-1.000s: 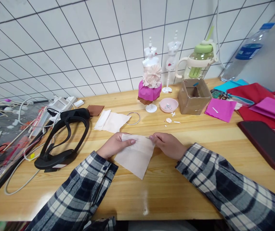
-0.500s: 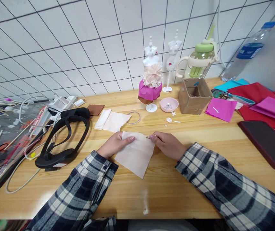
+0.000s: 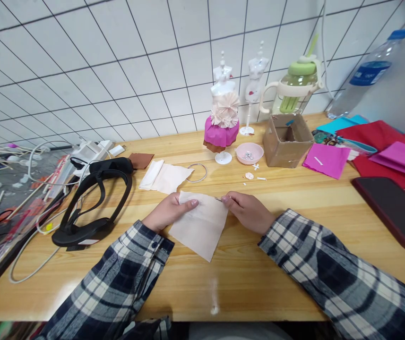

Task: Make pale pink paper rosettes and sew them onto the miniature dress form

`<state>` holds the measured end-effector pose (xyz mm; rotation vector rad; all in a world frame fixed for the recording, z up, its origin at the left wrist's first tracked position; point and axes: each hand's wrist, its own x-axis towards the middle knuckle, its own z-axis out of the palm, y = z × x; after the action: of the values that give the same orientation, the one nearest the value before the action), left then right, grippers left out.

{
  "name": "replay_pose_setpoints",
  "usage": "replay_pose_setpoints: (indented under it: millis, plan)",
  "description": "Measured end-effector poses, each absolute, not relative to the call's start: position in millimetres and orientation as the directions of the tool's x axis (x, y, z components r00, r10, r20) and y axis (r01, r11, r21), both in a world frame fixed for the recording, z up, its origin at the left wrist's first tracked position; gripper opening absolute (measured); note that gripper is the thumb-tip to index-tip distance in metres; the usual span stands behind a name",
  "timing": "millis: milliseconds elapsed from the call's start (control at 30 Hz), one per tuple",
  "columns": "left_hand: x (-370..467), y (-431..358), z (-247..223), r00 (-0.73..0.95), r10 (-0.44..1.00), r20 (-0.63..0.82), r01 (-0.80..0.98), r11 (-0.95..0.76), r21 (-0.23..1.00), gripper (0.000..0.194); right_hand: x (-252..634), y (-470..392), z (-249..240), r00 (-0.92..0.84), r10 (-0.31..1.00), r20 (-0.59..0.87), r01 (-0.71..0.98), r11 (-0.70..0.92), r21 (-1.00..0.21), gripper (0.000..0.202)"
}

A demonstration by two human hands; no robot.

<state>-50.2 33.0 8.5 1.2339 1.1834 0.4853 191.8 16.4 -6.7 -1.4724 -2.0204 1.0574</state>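
My left hand (image 3: 169, 211) pinches the upper left corner of a pale pink piece of fabric (image 3: 202, 231), thumb on top. The fabric hangs in a slanted square above the table. At its upper right corner, my right hand (image 3: 247, 211) is closed in a pinch on a thin dark needle (image 3: 218, 199), whose tip lies at the fabric's top edge. Most of the needle is hidden by the fingers. Beyond my hands lie a folded pale cloth (image 3: 167, 177) and a thin metal ring (image 3: 198, 173).
A small dress form (image 3: 221, 134) in a magenta skirt stands behind, near a pink bowl (image 3: 249, 154) and a cardboard box (image 3: 287, 146). On the left is a black headset strap (image 3: 98, 231); on the right are a phone (image 3: 393, 212) and coloured fabrics (image 3: 326, 160).
Almost nothing differs. My right hand and the needle have shifted very slightly, while the fabric stays held in the same place.
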Motion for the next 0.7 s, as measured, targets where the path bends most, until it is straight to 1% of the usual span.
replay_pose_setpoints:
  millis: [200, 467, 700]
  plan:
    - [-52.5, 34.6, 7.5, 0.386, 0.824, -0.415, 0.251, 0.339, 0.907, 0.051, 191.5, 16.9, -5.7, -0.340, 0.937, -0.083, 0.626, 0.160, -0.764, 0.043]
    - [-51.8, 33.0, 9.1, 0.390, 0.800, -0.456, 0.283, 0.367, 0.886, 0.042, 192.2, 17.0, -6.5, -0.354, 0.931, -0.088, 0.642, 0.174, -0.746, 0.041]
    - [-52.2, 32.8, 9.0, 0.398, 0.787, -0.470, 0.280, 0.384, 0.880, 0.039, 191.6, 17.4, -5.3, -0.374, 0.924, -0.077, 0.631, 0.192, -0.752, 0.043]
